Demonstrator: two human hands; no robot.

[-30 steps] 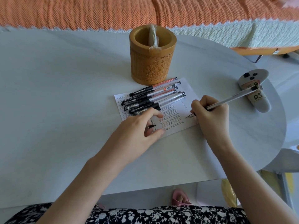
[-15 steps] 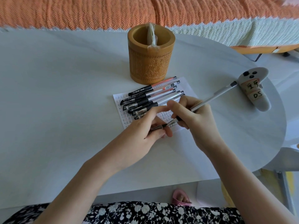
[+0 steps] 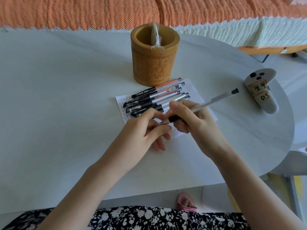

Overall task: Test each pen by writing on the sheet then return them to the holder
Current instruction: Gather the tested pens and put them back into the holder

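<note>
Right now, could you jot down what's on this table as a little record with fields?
Right hand: grips a clear-barrelled pen with a black rubber section
Left hand: pinches that pen's tip end
Other pens: several capped pens lying side by side on the white written-on paper sheet
Holder: carved brown wooden cup behind the sheet, a plastic-wrapped item inside
Aside: grey labelled controller at the white table's right edge

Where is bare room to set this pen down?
Bare table lies left of the sheet and holder, and between the sheet and the grey controller. Crowded: the sheet, under the pen row, left hand and right hand.
</note>
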